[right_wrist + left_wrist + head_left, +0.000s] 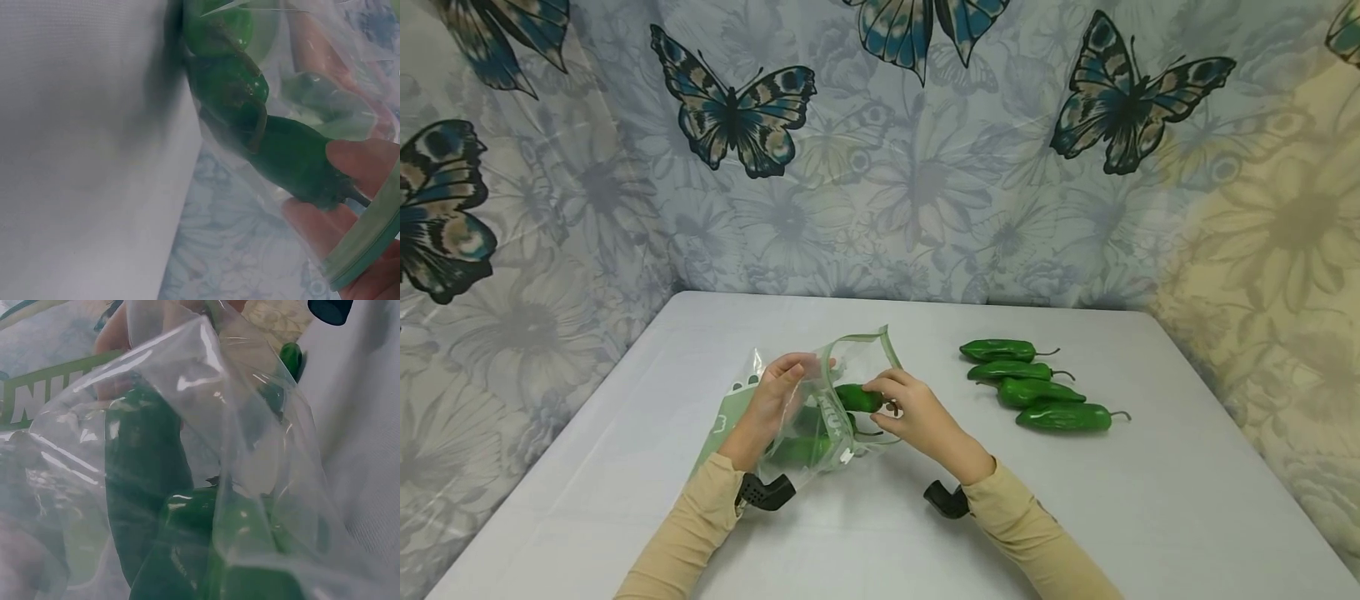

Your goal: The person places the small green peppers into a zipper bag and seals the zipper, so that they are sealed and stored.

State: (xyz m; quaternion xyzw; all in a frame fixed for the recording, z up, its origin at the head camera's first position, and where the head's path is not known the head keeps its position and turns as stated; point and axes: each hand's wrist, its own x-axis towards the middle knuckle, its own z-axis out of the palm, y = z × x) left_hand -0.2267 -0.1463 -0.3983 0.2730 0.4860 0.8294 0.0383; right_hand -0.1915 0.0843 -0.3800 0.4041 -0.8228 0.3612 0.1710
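A clear zip-top bag (815,417) with a green rim is held up over the table, its mouth toward the right. My left hand (775,396) grips the bag's far side. At the mouth, my right hand (917,412) pinches a green chili pepper (857,397) near its stem end. In the right wrist view, that pepper (297,159) lies inside the bag, with thumb and fingers on either side of it. More peppers (228,87) sit in the bag, stems toward the opening. Through the plastic, the left wrist view shows peppers (147,481) close up, partly blurred.
Several green peppers (1063,417) lie in a loose column on the white table (1187,500), to the right of the bag. A green printed panel (730,412) shows at the bag's left. Behind the table hangs a butterfly-patterned cloth (917,183).
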